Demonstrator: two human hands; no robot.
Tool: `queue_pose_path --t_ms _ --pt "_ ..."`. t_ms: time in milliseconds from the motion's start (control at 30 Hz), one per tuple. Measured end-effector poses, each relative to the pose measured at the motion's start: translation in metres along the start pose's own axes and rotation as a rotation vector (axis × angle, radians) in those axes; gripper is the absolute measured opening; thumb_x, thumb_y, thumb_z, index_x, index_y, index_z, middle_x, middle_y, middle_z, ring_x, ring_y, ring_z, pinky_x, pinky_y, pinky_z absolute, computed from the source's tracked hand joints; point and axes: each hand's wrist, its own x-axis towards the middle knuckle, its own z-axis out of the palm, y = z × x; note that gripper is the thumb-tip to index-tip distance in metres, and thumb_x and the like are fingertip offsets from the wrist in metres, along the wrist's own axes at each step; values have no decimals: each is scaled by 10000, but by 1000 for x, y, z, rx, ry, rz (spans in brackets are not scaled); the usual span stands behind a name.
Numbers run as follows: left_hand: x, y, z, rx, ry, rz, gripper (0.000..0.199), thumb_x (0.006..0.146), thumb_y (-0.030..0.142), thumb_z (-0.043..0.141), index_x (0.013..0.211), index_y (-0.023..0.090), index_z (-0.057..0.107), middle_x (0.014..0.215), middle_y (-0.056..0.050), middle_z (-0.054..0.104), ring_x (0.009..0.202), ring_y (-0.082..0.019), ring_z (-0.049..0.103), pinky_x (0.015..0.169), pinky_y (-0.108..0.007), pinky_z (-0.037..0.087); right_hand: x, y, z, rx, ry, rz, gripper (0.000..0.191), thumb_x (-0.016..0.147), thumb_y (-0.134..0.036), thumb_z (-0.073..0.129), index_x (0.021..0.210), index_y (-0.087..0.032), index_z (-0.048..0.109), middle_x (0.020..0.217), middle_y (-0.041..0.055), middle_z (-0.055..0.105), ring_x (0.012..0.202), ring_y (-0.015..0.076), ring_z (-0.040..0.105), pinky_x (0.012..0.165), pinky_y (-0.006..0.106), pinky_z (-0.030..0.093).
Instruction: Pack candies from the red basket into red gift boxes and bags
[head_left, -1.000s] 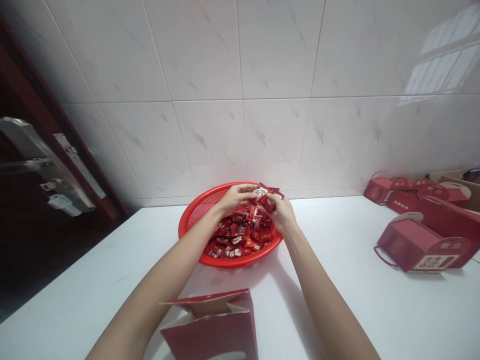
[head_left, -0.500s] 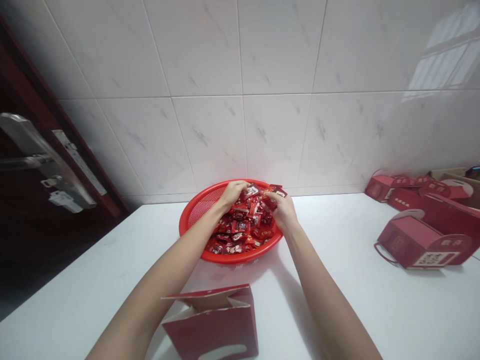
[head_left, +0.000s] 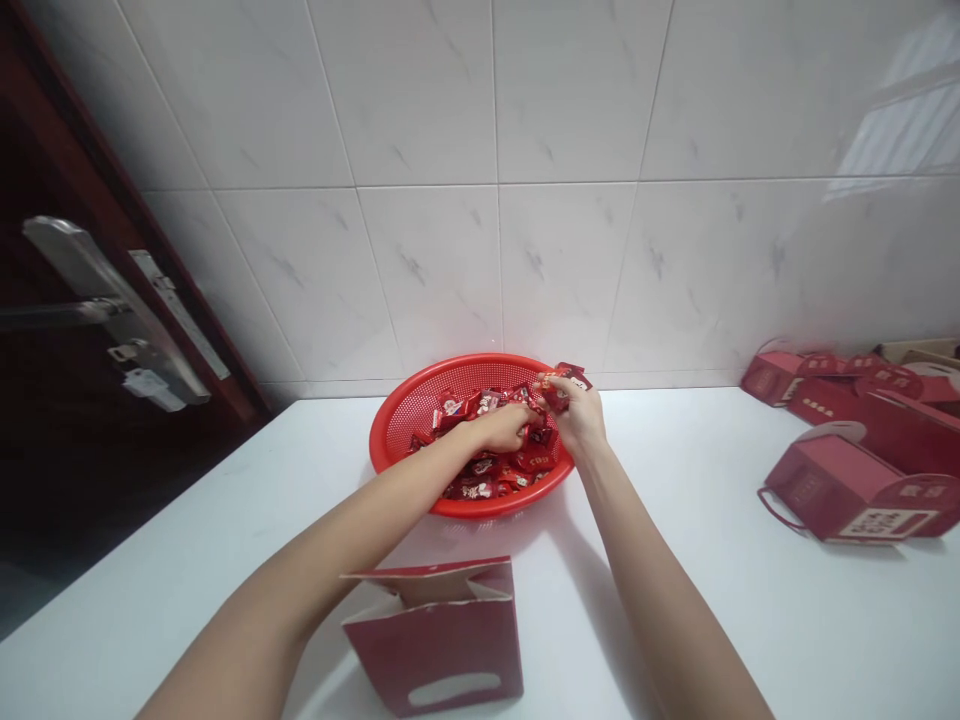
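Head view places the red mesh basket [head_left: 480,509] on the white surface [head_left: 667,460] close to the tiled wall [head_left: 420,240], with a heap of small wrapped packets [head_left: 477,490] inside it. The left hand [head_left: 501,430] reaches into the heap with its fingers curled down; whether they have hold of a packet cannot be told, since the fingertips are partly hidden. The right hand [head_left: 580,412], at the basket's right rim, is closed around a gathered bunch [head_left: 573,376] of packets, which sticks out past the fingers. To gather well, the left hand would best pinch one wrapper at a time by its edge and lift straight up, while the right keeps a firm but gentle grip over the basket, so that any slip falls back inside. An open carton [head_left: 442,650] stands upright nearer the person, between the forearms, its mouth unobstructed.
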Motion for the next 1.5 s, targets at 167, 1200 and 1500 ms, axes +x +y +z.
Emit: queue_pose_path --t_ms 167,1200,1500 --pt "4 -5 3 30 -104 -63 835 652 35 614 1472 126 485 1296 -144 686 1153 -291 662 958 -324 525 1 0 0 8 2 -11 70 572 -107 682 596 -157 639 594 -1 691 580 125 652 448 175 481" --pt "-5 -21 -29 -325 103 -288 116 596 177 696 661 208 786 607 -4 707 679 -204 665 652 -262 493 6 1 -1 54 35 -47 107 581 -114 693 633 -169 618 611 -19 687 556 122 648 449 189 482" --pt "14 1 -2 38 43 -81 224 673 98 641 761 236 795 1336 -59 675 1241 -322 580 1082 -413 433 7 3 -3 39 24 -43 149 578 -131 725 636 -180 597 625 -26 692 571 118 661 458 180 476"
